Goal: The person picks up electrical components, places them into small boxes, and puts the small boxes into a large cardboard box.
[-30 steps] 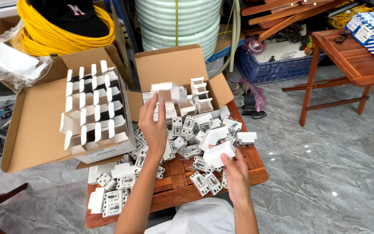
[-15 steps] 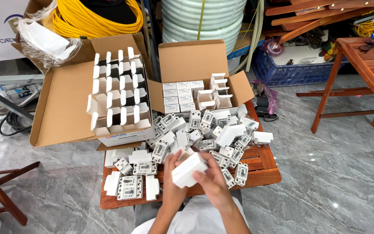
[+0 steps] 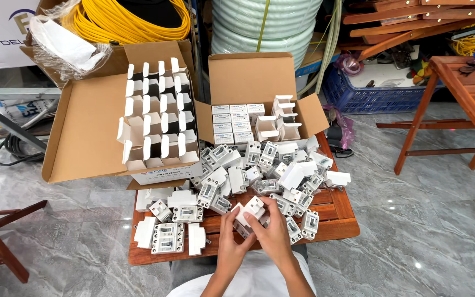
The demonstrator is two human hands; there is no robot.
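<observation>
Both my hands meet over the near edge of a low wooden table [image 3: 336, 212]. My left hand [image 3: 231, 235] and my right hand [image 3: 273, 232] together grip a small white carton [image 3: 248, 213] with a white plastic electrical part at its mouth. Just beyond them lies a heap of loose white electrical parts [image 3: 259, 170]. Behind the heap stands an open cardboard box [image 3: 257, 82] partly filled with closed small white cartons and some open ones. To its left is a larger open cardboard box [image 3: 86, 129] holding rows of open empty white cartons [image 3: 158, 113].
Several flat white cartons and parts [image 3: 169, 231] lie on the table's left end. Coils of yellow cable [image 3: 122, 22] and pale green hose [image 3: 265, 19] sit behind the boxes. A blue crate [image 3: 380, 88], a wooden stool [image 3: 463, 93] at right, marble floor around.
My left hand has pulled back from the far box. Both hands came together near my body, now holding a small white carton with a part.
</observation>
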